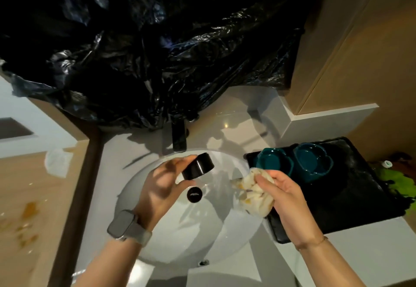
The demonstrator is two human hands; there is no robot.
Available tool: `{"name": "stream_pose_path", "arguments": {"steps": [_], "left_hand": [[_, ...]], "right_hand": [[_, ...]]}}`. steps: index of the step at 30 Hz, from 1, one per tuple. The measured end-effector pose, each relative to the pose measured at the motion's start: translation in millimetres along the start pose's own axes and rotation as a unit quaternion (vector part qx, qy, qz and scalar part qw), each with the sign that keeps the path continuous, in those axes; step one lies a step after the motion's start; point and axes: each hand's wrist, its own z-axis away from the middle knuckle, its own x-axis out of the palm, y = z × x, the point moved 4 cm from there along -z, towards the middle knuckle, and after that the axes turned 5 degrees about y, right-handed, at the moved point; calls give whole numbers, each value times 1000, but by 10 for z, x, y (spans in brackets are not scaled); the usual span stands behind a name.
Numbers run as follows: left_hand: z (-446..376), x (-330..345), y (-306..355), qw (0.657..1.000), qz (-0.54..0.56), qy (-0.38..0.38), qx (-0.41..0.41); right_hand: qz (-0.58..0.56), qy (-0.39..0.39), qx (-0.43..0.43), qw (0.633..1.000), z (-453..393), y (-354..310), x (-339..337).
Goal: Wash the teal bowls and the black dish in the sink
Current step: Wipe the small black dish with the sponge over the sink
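Fingers [180, 163] of left hand [162, 187]: curled round black dish [197, 165], held over white sink [202, 230], above drain plug [194, 194]. Black faucet [179, 138] behind, under black plastic sheeting [146, 61]. Right hand [283, 196]: clutching crumpled cloth [252, 193] at sink's edge. Two teal bowls [274, 163], touching, on black tray [337, 196] on tabletop [371, 253].

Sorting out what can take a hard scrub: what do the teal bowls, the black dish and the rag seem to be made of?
Teal bowls: probably glazed ceramic, with glossy highlights and thick scalloped rims. Black dish: smooth and semi-glossy, ceramic or plastic; I cannot tell which. Rag: soft woven cloth, crumpled and stained.
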Motion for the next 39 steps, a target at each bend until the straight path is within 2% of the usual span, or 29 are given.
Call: {"name": "stream_pose_path", "arguments": {"steps": [1, 3, 5, 7, 10, 12, 14, 15, 17, 19, 21, 22, 24, 26, 28, 29, 30, 32, 34, 36, 39], "left_hand": [[-26, -34, -21, 995, -58, 2, 76], [-52, -107, -17, 978, -98, 15, 186], [-80, -152, -27, 968, -108, 13, 227], [-92, -165, -74, 969, -107, -13, 220], [-76, -149, -167, 975, -119, -60, 178], [-46, -120, -218, 985, -96, -92, 108], [-9, -146, -274, 993, 18, -110, -39], [17, -160, -288, 983, 84, -112, -118], [121, -162, -303, 940, 243, -98, -221], [286, -115, -303, 855, 418, -102, -290], [448, -4, -361, 777, 509, -123, -349], [513, 44, -380, 753, 530, -123, -369], [595, 92, -390, 739, 546, -125, -373], [660, 99, -372, 743, 551, -127, -359], [699, 79, -336, 740, 561, -119, -351], [709, 69, -332, 743, 561, -109, -348], [710, 50, -328, 749, 556, -97, -347], [700, -12, -350, 763, 543, -71, -345], [698, -61, -417, 766, 536, -56, -349], [681, -104, -475, 765, 535, -53, -355], [643, -70, -479, 772, 517, -65, -364]], "right_hand": [[0, 7, 1, 1000, 12, 35, 38], [6, 20, -1, 1000, 45, 101, 104], [11, 33, -1, 999, 87, 166, 156], [6, 48, 1, 999, 136, 229, 196], [-1, 67, 0, 998, 201, 314, 240], [-5, 85, -2, 996, 237, 344, 266], [-16, 111, -2, 994, 261, 356, 291], [-25, 122, 1, 992, 270, 363, 309], [-27, 131, 1, 991, 285, 370, 363], [-4, 117, -7, 993, 298, 356, 462], [22, 90, -32, 995, 317, 316, 613], [39, 75, -57, 995, 325, 291, 699], [93, 41, -134, 986, 341, 239, 885], [215, 17, -240, 947, 347, 219, 1069], [376, 2, -358, 855, 337, 266, 1265], [431, -20, -389, 814, 326, 320, 1359], [463, -43, -402, 789, 307, 373, 1440], [492, -102, -383, 775, 262, 437, 1570], [511, -193, -348, 762, 214, 471, 1630], [538, -271, -323, 730, 196, 445, 1639], [626, -289, -293, 663, 136, 315, 1640]]}}
